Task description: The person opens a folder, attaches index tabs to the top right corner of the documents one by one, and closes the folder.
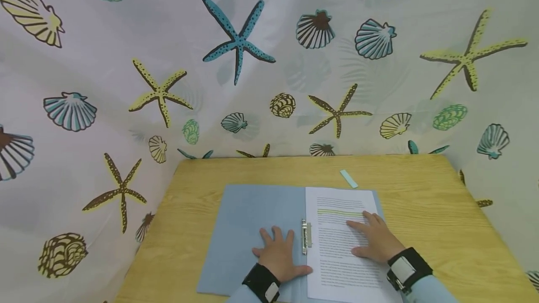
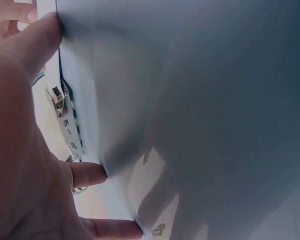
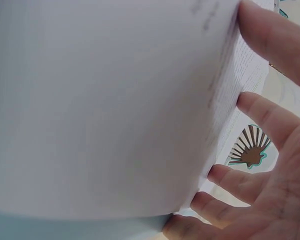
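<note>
A light blue folder [image 1: 252, 209] lies spread on the table, with a metal clip [image 1: 305, 237] along its fold. White printed sheets [image 1: 337, 270] sit on its right side, with a line marked in green-yellow near the top. My left hand [image 1: 278, 256] rests with spread fingers on the folder's bare left cover, its thumb reaching the sheets' edge. On the printed page my right hand [image 1: 379, 237] lies with fingers spread, fingertips touching the paper in the right wrist view. Neither hand grips anything.
A small pale blue strip [image 1: 349, 179] lies on the wooden table [image 1: 425, 209] just beyond the folder's top right. Behind and beside the table hangs a white cloth [image 1: 261, 120] printed with shells and starfish.
</note>
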`<state>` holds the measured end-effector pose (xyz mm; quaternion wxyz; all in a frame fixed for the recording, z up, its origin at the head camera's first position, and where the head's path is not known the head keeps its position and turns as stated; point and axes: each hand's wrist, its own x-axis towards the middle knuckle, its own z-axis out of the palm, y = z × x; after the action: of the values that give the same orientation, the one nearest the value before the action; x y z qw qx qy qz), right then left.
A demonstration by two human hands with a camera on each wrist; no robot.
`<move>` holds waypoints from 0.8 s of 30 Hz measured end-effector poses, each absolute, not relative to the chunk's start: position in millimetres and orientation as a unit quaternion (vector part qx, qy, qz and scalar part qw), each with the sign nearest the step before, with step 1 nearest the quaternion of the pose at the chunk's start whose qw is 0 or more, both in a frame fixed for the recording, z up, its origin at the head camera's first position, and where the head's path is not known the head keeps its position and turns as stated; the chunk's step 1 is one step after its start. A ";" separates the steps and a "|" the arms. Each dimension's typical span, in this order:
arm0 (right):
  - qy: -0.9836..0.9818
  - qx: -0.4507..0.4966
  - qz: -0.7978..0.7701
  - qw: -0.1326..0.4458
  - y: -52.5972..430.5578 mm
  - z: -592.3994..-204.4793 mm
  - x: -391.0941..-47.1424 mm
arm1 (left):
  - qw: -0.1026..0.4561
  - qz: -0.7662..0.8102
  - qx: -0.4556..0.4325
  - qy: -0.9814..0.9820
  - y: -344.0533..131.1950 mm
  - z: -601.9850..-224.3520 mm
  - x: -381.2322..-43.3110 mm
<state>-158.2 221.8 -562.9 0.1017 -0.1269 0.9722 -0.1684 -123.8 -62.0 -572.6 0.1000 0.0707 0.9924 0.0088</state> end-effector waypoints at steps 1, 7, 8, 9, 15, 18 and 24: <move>0.972 -0.127 -0.169 0.104 221.4 -562.7 -158.3 | 0.097 0.008 0.070 0.993 -61.9 -575.7 -124.0; 0.971 -0.126 -0.172 0.105 219.0 -561.0 -158.1 | 0.093 0.008 0.067 0.993 -61.9 -582.8 -123.9; 0.971 -0.126 -0.173 0.104 218.9 -561.4 -158.2 | 0.095 0.006 0.067 0.993 -62.1 -582.9 -123.8; 0.972 -0.127 -0.172 0.103 218.8 -562.0 -158.2 | 0.096 0.005 0.066 0.993 -62.2 -583.1 -123.7; 0.974 -0.125 -0.161 0.096 221.1 -568.7 -157.9 | 0.110 0.011 0.073 0.991 -62.1 -581.9 -122.1; 0.975 -0.124 -0.158 0.094 222.4 -570.3 -157.9 | 0.109 0.009 0.079 0.991 -61.7 -580.9 -121.8; 0.974 -0.126 -0.161 0.100 222.4 -565.3 -156.9 | 0.101 -0.005 0.082 0.992 -60.3 -575.9 -119.2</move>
<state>-156.9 222.4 -565.3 0.0997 -0.1258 0.9738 -0.1609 -119.2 -60.3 -575.9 0.1009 0.0818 0.9915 -0.0045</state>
